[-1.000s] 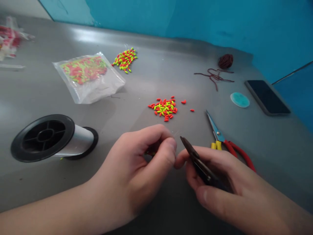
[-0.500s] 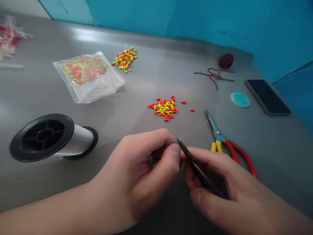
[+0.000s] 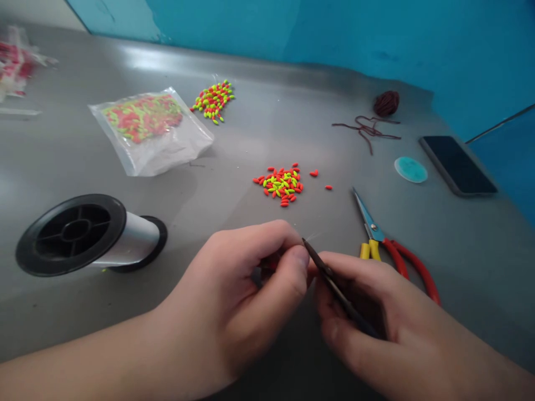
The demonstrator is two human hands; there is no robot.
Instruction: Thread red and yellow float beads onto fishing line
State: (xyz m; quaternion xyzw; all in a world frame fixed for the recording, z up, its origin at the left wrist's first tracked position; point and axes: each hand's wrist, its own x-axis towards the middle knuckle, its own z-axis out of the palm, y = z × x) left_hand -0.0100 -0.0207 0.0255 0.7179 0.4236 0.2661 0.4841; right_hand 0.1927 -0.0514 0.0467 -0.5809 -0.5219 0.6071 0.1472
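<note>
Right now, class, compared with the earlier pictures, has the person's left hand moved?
Yes: the left hand has shifted slightly rightward, closer to the red-handled scissors, which lie in the same place.

Brushed metal tabletop [image 3: 267, 128], glossy plastic beads [image 3: 281, 185], clear plastic bag [image 3: 188, 147]

This looks like a small craft workshop: a grey metal desk [image 3: 267, 133] against a teal-painted wall [image 3: 376, 44] carries a spool of clear monofilament line [image 3: 134, 236], loose neon orange-and-yellow beads [image 3: 280, 186], a clear plastic bag of beads [image 3: 175, 147], and red-handled scissors with blue blades [image 3: 374, 234], beside a black smartphone [image 3: 457, 165]
</note>
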